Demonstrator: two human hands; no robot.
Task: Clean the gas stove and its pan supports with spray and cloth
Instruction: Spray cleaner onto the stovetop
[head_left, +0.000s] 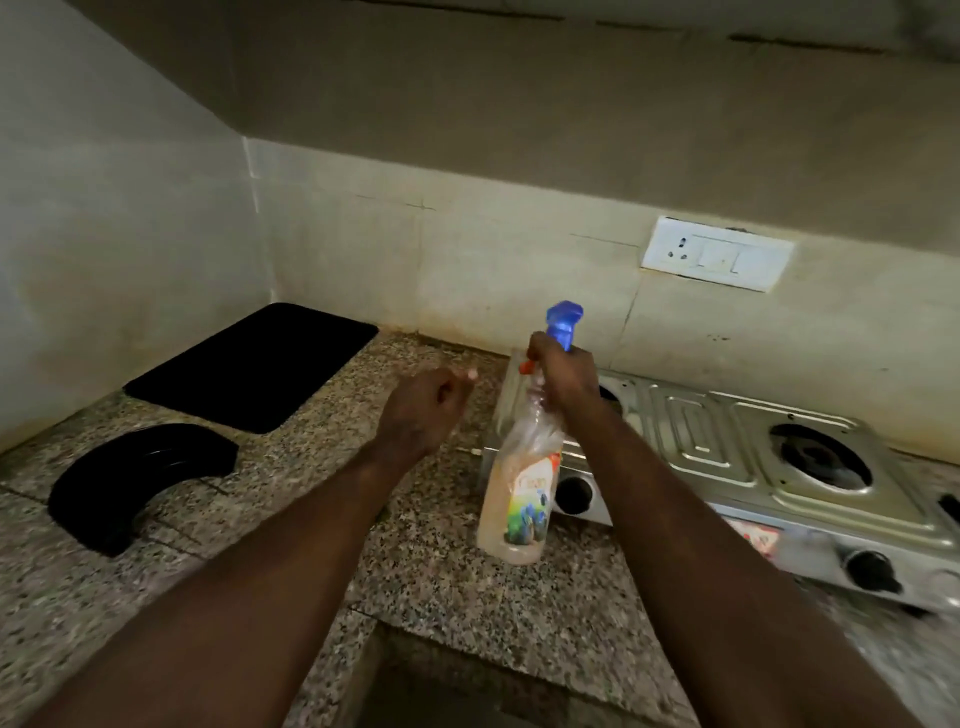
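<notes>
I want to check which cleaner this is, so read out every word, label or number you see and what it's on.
Label on the spray bottle: lettering too blurred to read.
The red sticker on the gas stove front: too blurred to read.
The wall socket plate: no text visible.

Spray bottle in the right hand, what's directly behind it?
The left end of the steel gas stove and one black knob. The spray bottle and right hand cover most of the left burner.

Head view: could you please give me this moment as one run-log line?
right hand grips spray bottle at neck | left hand curled, empty | gas stove behind bottle
</notes>
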